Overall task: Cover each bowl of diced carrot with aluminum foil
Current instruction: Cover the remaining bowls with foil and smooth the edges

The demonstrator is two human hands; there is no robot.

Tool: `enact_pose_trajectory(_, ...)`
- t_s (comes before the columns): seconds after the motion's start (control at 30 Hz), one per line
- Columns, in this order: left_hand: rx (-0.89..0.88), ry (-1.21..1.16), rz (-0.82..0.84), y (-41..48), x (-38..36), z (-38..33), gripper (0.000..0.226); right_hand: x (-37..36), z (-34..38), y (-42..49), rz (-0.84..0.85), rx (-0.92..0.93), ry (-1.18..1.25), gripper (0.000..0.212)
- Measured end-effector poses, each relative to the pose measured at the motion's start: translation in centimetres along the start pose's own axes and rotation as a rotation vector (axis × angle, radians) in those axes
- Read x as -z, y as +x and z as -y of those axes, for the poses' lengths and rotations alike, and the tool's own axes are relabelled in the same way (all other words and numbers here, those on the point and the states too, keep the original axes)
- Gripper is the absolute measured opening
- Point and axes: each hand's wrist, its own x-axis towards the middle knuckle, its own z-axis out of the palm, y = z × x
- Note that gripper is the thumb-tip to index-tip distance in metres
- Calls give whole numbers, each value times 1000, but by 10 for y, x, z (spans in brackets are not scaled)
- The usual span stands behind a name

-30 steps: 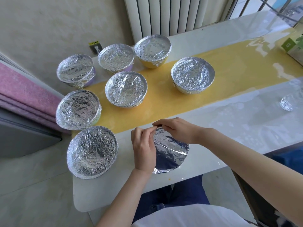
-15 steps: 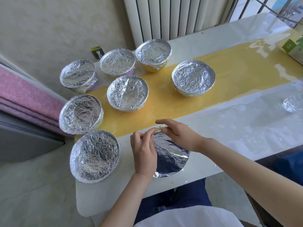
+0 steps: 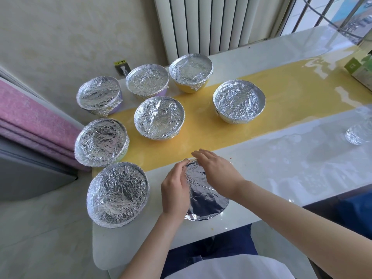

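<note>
We see the left hand (image 3: 175,188) with its fingers (image 3: 182,168) curled together against the left rim of the foil-capped bowl (image 3: 205,200), thumb and forefinger pinching the foil edge. The right hand (image 3: 218,171) lies over the far rim, its fingers (image 3: 201,155) straight, close together and flat on the foil. That bowl sits between both sets of fingers on the white table (image 3: 281,178); left of the left fingers stands another covered bowl (image 3: 117,193), and beyond the fingertips six more stand on and around the yellow strip (image 3: 201,137).
</note>
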Motion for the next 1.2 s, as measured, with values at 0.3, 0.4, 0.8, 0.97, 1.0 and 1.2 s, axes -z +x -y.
enact_pose_trajectory(0.3,482,-103,101,-9,-5,14,26,-7,-27,2,131,-169,84,38)
enact_pose_trajectory(0.4,507,-168,126,-17,-9,12,26,-17,-32,-1,176,-176,122,35)
enact_pose_trajectory(0.8,440,-230,116,-13,-14,9,31,-19,-33,10,179,-278,33,23)
enact_pose_trajectory(0.97,406,-191,102,-15,-13,11,30,-26,-26,17,172,-187,74,28)
enact_pose_trajectory(1.0,408,-191,101,-15,-12,11,30,-27,-26,18,156,-186,77,29)
enact_pose_trajectory(1.2,410,-186,102,-16,-16,13,31,-26,-31,27,190,-138,4,22)
